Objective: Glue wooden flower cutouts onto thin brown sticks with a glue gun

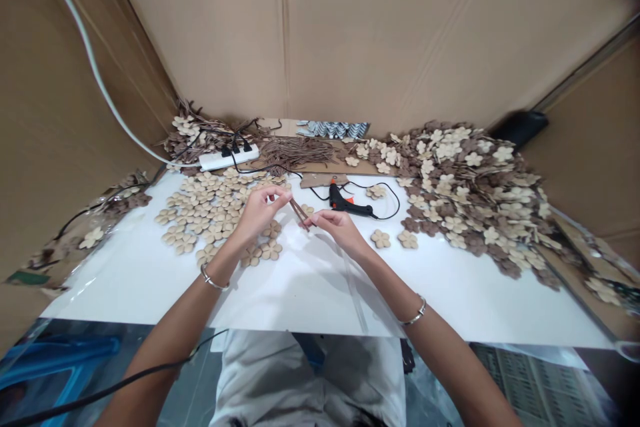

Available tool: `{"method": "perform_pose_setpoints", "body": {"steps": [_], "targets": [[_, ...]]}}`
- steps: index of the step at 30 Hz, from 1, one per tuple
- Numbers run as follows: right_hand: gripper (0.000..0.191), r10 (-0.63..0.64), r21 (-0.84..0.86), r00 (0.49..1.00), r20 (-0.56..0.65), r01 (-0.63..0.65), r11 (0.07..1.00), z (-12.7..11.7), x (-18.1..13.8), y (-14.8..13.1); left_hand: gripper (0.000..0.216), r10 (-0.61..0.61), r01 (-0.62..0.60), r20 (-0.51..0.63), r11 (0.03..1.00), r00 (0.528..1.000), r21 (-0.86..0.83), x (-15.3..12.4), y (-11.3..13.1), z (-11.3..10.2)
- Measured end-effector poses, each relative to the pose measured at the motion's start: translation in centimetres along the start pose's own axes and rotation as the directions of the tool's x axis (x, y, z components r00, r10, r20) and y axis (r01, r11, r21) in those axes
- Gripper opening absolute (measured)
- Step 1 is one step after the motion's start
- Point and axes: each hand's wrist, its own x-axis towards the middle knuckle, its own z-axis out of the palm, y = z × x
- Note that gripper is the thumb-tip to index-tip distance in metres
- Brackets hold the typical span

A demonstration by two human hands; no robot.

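Observation:
Between my two hands, over the middle of the white table, is a short bundle of thin brown cords (pixel 299 212). My left hand (pixel 265 208) pinches its upper end between thumb and fingers. At the lower end, my right hand (pixel 336 225) closes thumb and fingertips on the same cords. Many beige flower shapes (pixel 200 203) lie around and behind my left hand. To the right of my right hand rest two more flower pieces (pixel 381 239). A black glue gun (pixel 350 203) with an orange tip lies just behind my right hand.
A white power strip (pixel 229 157) with black plugs stands at the back left. Behind the hands is a pile of brown cords (pixel 297 152). Beige and brown flowers heap up (pixel 465 180) on the right. Cardboard walls (pixel 350 33) enclose the table (pixel 310 293).

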Motion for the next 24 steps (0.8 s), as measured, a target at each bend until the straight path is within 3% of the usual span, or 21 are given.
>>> {"method": "perform_pose_setpoints", "body": {"steps": [5, 11, 24], "targets": [[0.027, -0.074, 0.019, 0.996, -0.041, 0.075, 0.997, 0.1, 0.0, -0.3, 0.027, 0.056, -0.057, 0.059, 0.998, 0.997, 0.012, -0.2, -0.2, 0.7], [0.032, -0.021, -0.011, 0.999, -0.025, 0.021, 1.000, 0.2, -0.1, 0.0, 0.028, 0.096, -0.108, 0.155, 0.991, 0.983, 0.075, -1.1, 0.3, 2.0], [0.034, 0.029, -0.022, 0.999, 0.040, -0.029, 0.999, 0.5, -0.3, -0.4, 0.028, 0.065, -0.072, 0.064, 0.992, 0.996, 0.107, -0.3, 0.0, 0.8]]}}
